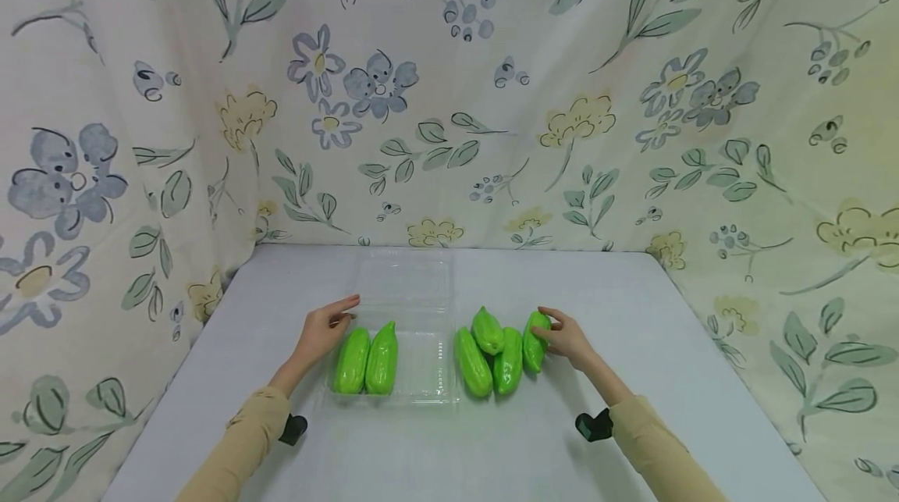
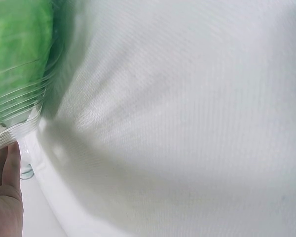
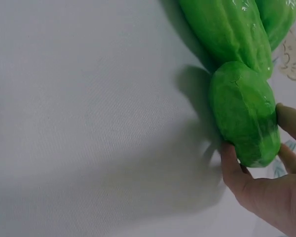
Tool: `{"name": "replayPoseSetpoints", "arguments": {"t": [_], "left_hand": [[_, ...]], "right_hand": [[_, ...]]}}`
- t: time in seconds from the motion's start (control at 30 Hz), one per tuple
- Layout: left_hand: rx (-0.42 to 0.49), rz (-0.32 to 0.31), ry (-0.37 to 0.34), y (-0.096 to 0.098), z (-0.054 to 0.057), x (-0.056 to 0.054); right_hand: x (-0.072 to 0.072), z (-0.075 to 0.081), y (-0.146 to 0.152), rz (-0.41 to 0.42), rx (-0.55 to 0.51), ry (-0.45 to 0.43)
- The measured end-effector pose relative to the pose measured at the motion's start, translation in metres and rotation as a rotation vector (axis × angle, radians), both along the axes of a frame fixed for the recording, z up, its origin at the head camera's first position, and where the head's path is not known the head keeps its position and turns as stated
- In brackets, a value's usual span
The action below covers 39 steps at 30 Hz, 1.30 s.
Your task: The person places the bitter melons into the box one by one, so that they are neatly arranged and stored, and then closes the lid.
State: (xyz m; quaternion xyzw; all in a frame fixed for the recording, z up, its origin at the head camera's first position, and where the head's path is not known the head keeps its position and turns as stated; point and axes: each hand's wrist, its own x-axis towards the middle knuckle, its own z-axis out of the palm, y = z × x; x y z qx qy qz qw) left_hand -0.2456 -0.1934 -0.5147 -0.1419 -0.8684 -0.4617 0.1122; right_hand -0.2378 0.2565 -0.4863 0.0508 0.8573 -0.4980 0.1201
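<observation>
A plump, shiny green cucumber-like vegetable (image 1: pixel 535 342) stands at the right end of a group on the table. My right hand (image 1: pixel 566 340) grips it, with thumb and fingers on opposite sides in the right wrist view (image 3: pixel 246 116). To its left lie three similar green vegetables (image 1: pixel 474 362), close together. A clear plastic container (image 1: pixel 421 399) lies with its lid folded back, two green vegetables (image 1: pixel 381 359) side by side in its left part. My left hand (image 1: pixel 321 332) is at the container's back left; in the left wrist view its straight fingers (image 2: pixel 11 165) touch the ribbed edge.
The container's transparent lid (image 1: pixel 406 275) lies flat toward the back of the white table (image 1: pixel 492 455). Behind the table hangs a flower-patterned curtain (image 1: pixel 449 174), which also covers both sides. A dark device sits on each wrist.
</observation>
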Motion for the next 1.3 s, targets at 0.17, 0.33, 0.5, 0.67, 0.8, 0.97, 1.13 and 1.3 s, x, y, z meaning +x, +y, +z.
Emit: {"name": "replayPoseSetpoints", "arguments": {"t": [0.17, 0.33, 0.5, 0.67, 0.8, 0.97, 1.13, 1.3], "left_hand": [[0.003, 0.002, 0.002, 0.0007, 0.0011, -0.0001], [-0.003, -0.003, 0.011, 0.0010, 0.0013, 0.0001], [-0.005, -0.006, 0.016, 0.0004, 0.0006, 0.0003], [-0.008, -0.001, 0.011, 0.0005, 0.0002, 0.0002], [-0.003, -0.002, 0.007, 0.0003, -0.0001, 0.0001], [-0.001, -0.003, 0.000, 0.0004, -0.0004, -0.0001], [-0.009, 0.008, -0.006, 0.0006, 0.0003, 0.0002], [-0.001, 0.003, -0.003, 0.0005, 0.0009, 0.0000]], "right_hand": [[-0.0010, -0.0037, 0.0001, 0.000, -0.014, 0.011], [-0.0005, -0.0046, 0.0012, -0.012, -0.020, 0.012], [0.0016, -0.0037, 0.0014, -0.023, -0.018, 0.007], [0.0032, -0.0032, 0.0002, -0.022, -0.011, 0.019], [0.0026, -0.0045, -0.0001, -0.018, -0.009, 0.029], [0.0024, -0.0058, 0.0007, -0.017, -0.022, 0.028], [0.0022, -0.0077, 0.0013, -0.012, -0.016, 0.037], [0.0025, -0.0081, 0.0007, -0.013, -0.005, 0.041]]}}
